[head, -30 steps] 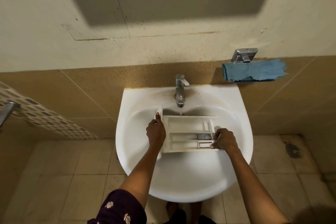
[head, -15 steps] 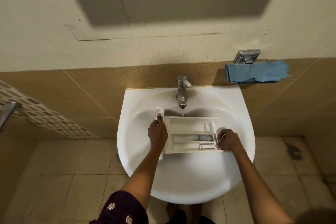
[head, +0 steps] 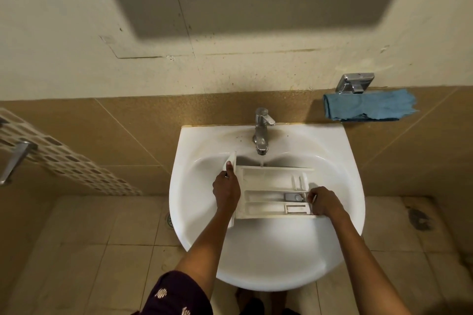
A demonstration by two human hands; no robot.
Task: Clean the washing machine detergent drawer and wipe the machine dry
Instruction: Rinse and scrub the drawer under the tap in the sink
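Observation:
A white detergent drawer (head: 266,179) with several compartments lies flat over the bowl of a white sink (head: 266,258). A thin stream of water falls from the chrome tap (head: 261,133) onto the drawer's far edge. My left hand (head: 226,190) grips the drawer's front panel at its left end. My right hand (head: 323,201) holds the drawer's right end, fingers curled over the rim beside a small grey insert (head: 293,197).
A blue cloth (head: 368,105) hangs from a chrome holder (head: 354,82) on the wall, right of the sink. Brown tiles back the sink. A metal handle (head: 15,161) and patterned tiles sit at the left. A floor drain (head: 169,218) lies left of the sink.
My right hand has slid from the drawer's near right corner to its right end. The left hand and the drawer have stayed in place under the water.

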